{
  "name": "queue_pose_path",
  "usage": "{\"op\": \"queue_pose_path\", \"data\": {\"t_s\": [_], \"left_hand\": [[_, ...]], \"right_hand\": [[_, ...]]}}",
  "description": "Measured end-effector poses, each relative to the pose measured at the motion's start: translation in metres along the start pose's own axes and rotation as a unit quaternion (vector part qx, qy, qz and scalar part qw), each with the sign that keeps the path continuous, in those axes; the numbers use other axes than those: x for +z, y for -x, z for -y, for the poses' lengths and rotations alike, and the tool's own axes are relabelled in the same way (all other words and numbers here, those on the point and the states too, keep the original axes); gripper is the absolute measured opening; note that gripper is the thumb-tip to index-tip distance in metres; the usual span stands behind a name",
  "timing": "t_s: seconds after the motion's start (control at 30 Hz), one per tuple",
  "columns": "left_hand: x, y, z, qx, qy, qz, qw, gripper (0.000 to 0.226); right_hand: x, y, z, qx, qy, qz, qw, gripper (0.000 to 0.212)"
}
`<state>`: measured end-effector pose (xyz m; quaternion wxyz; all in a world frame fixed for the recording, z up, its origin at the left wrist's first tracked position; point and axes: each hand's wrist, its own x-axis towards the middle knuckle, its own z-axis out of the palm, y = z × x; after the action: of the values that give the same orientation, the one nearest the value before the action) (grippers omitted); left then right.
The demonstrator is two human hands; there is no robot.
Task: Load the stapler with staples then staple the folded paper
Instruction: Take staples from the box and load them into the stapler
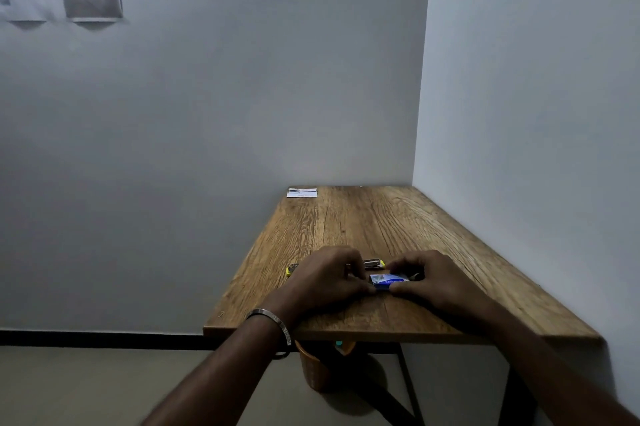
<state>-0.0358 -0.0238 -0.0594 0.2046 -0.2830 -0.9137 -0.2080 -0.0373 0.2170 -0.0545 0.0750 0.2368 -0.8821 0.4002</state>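
I saw the yellow stapler (372,263) lying on the grainy wooden table (363,217), mostly hidden behind my left hand (329,276). Both hands pinched the small blue staple box (388,280), my right hand (427,278) on its other end. Folded white paper (301,193) lay far back.

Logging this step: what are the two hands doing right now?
Left hand: pinching the left end of the blue staple box.
Right hand: pinching its right end.
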Motion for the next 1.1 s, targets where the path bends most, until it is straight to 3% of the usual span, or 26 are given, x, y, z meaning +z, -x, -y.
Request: {"op": "queue_pose_path", "data": {"t_s": [0.17,1.1], "left_hand": [[0.001,0.0,-0.002,0.016,-0.034,0.015,0.999,0.05],[-0.001,-0.001,-0.003,-0.003,-0.018,0.03,0.999,0.044]], "right_hand": [[-0.002,0.002,0.0,-0.016,-0.002,0.0,1.0,0.034],[-0.023,0.007,-0.014,-0.024,0.007,0.014,1.0,0.042]]}}
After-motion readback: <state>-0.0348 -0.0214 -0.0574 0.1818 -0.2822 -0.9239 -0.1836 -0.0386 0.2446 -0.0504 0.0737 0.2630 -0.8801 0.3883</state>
